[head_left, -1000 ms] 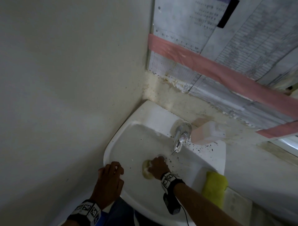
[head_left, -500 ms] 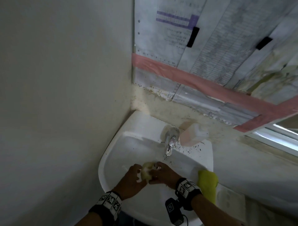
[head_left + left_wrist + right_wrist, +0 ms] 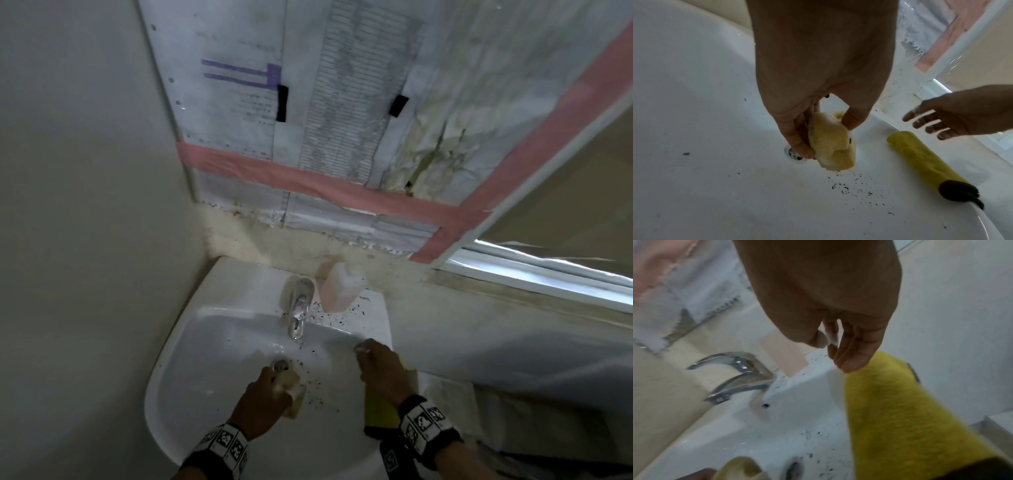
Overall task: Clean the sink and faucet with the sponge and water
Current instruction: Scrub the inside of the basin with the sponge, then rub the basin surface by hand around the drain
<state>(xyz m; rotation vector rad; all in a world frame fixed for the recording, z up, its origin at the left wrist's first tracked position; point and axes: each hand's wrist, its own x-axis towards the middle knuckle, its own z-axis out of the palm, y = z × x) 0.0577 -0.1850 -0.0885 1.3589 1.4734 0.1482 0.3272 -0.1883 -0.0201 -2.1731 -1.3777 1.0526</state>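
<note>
My left hand (image 3: 263, 401) grips a soggy pale-yellow sponge (image 3: 291, 387) low in the white sink (image 3: 161, 387), right beside the drain (image 3: 281, 365). In the left wrist view the thumb and fingers pinch the sponge (image 3: 830, 142) from both sides. My right hand (image 3: 380, 366) hovers over the sink's right rim with relaxed, spread fingers (image 3: 920, 125) that hold nothing. The chrome faucet (image 3: 298, 310) stands at the back of the basin, and no running water is visible. Dark specks are scattered around the drain and behind the faucet.
A yellow scrub pad with a dark end (image 3: 378, 407) hangs over the sink's right rim, just under my right hand. A pale pink bottle (image 3: 340, 286) stands right of the faucet. Walls close in on the left and behind, with taped paper sheets (image 3: 342, 120) above.
The sponge has passed from my right hand to my left. The right hand has drawn away to the right, over the yellow pad. The head view has tilted upward.
</note>
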